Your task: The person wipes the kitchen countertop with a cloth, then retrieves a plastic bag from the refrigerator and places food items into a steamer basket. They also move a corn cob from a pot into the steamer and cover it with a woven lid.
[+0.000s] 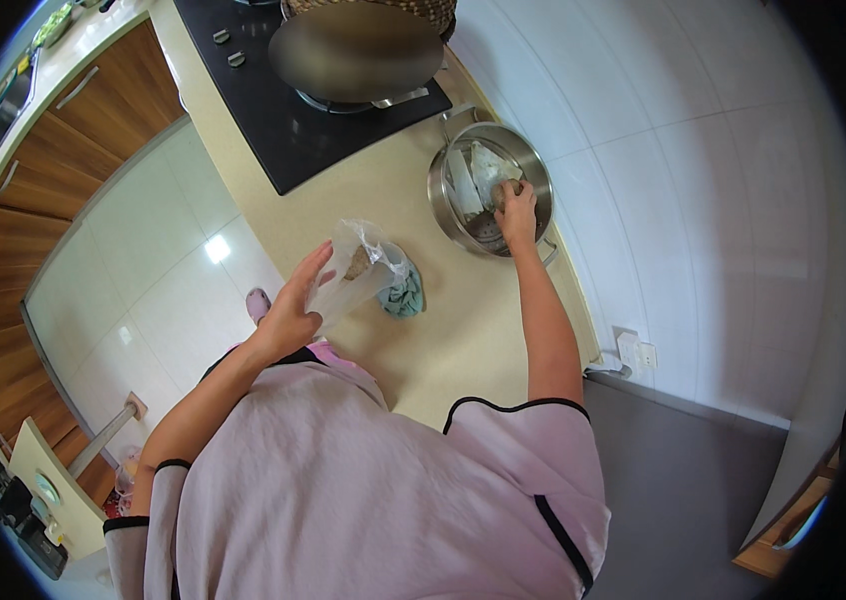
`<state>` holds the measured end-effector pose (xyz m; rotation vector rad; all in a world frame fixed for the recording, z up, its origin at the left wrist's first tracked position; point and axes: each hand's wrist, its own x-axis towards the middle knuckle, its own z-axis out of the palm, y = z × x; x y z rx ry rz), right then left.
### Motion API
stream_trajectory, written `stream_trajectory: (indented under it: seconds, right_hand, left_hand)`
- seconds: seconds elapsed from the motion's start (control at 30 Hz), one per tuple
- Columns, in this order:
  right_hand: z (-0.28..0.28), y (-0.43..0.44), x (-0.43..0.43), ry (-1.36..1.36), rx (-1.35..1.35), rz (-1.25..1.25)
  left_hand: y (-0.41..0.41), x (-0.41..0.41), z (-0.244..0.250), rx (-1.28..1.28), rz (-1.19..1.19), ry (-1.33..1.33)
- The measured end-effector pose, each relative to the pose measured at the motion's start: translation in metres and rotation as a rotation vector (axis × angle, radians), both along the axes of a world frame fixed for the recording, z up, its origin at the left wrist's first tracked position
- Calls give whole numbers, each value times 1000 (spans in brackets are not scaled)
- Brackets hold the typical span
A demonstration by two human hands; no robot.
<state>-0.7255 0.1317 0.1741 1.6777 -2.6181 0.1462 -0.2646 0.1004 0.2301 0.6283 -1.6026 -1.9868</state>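
Observation:
My left hand holds a clear plastic bag upright over the counter, with a brown lump visible inside it. Beside the bag lies a crumpled teal cloth. My right hand reaches into a round stainless steel steamer pot by the wall, its fingers around a brown, rounded item that may be a root vegetable. White packets in thin wrapping lie in the pot on a perforated steel base.
A black gas hob is set in the beige counter ahead, with a woven basket at its far side. The tiled wall stands close on the right, with a socket low down. Wooden cabinets line the left.

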Motion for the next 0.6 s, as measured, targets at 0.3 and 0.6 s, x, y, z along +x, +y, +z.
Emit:
stream_trajectory:
  seconds: [0.3, 0.6]
  right_hand:
    - [15, 8, 8, -491, -443, -264]
    - [84, 45, 117, -2226, -591, -418]
  left_hand:
    - [-4, 4, -1, -2, 7, 21]
    - [-11, -1, 20, -236, 36, -171]
